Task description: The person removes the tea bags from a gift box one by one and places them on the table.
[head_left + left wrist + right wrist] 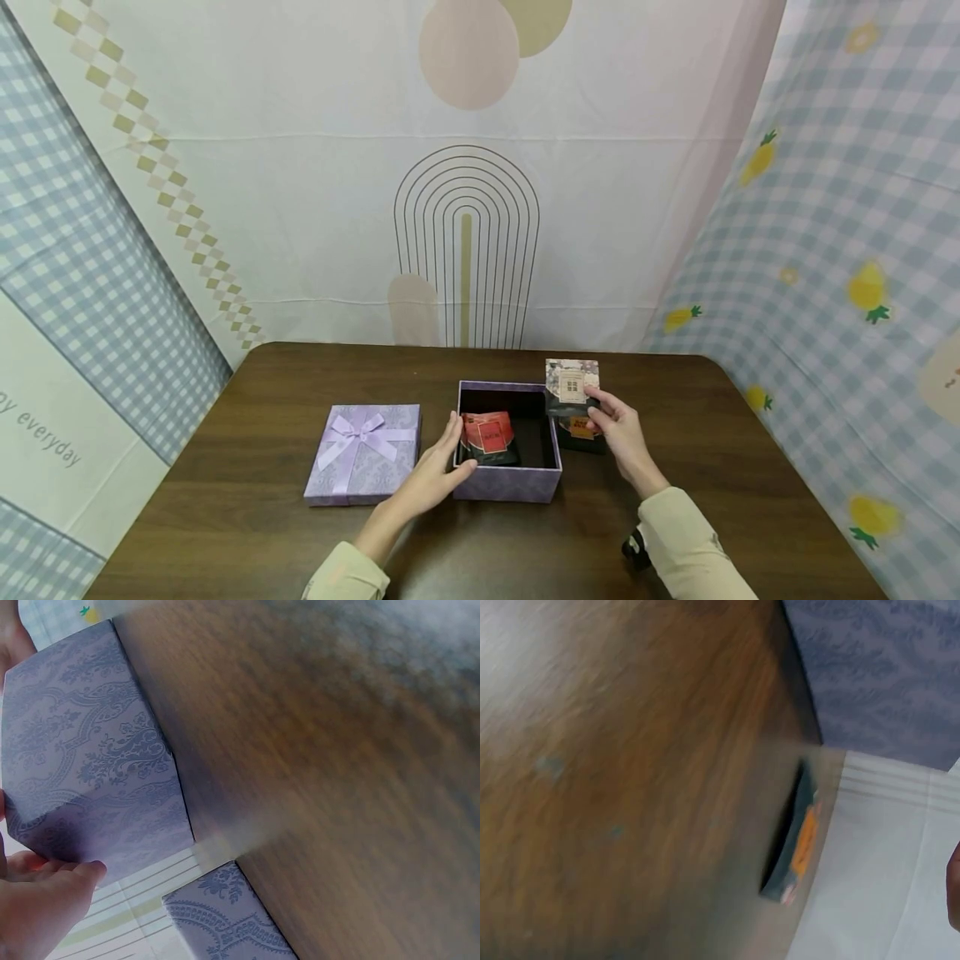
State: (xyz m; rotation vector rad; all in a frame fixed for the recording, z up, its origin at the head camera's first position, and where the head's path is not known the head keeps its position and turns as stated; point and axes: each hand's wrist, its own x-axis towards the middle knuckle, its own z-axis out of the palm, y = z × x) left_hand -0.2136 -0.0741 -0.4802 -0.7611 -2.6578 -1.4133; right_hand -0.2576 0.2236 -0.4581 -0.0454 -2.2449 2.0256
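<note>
A purple patterned gift box (506, 484) stands without its lid, and a red packet (489, 438) leans inside its left part. My left hand (429, 477) rests against the box, its extended fingers along the left wall and its thumb by the near corner. The left wrist view shows that hand (45, 907) touching the box's patterned side (90, 742). Between thumb and fingers, my right hand (621, 433) pinches a small flower-patterned packet (570, 387) above the box's right edge. Below it, a dark packet with an orange label (581, 439) lies on the table, partly covered.
The matching lid (367, 454), tied with a lilac ribbon bow, lies to the left of the box on the brown wooden table (247, 467). A small black object (636, 550) is near the right sleeve. Printed cloths hang behind and at both sides.
</note>
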